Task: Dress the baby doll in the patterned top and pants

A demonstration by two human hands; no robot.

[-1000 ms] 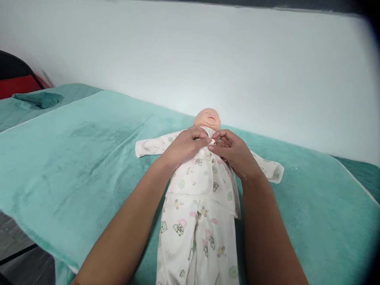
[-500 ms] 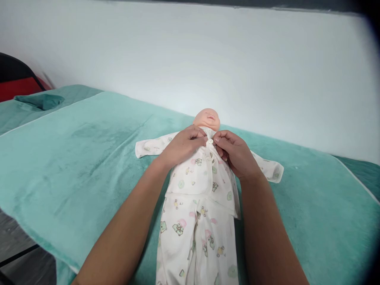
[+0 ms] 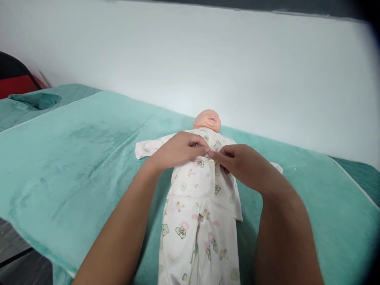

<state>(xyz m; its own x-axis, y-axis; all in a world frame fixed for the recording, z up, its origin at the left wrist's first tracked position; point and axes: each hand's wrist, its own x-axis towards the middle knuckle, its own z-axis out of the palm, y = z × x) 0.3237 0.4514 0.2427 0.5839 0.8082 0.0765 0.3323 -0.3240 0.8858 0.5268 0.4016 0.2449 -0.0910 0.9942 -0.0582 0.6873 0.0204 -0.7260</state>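
Note:
A baby doll [image 3: 208,119] lies on its back on a teal towel [image 3: 83,158], dressed in a white printed top [image 3: 194,176] and matching trousers [image 3: 198,241]. Both my hands meet over the doll's chest. My left hand [image 3: 178,149] pinches the left front edge of the top. My right hand [image 3: 242,164] pinches the opposite front edge, fingertips touching those of the left. The doll's sleeves spread out to each side; my right forearm hides most of the far sleeve.
The towel covers a table that runs along a white wall [image 3: 237,63]. A folded teal cloth [image 3: 37,99] lies at the far left, with a red and black object [image 3: 14,81] behind it. The table's near edge drops to a dark floor at bottom left.
Both hands have moved down from the doll's collar to mid-chest. The top's neck area now lies closed and uncovered.

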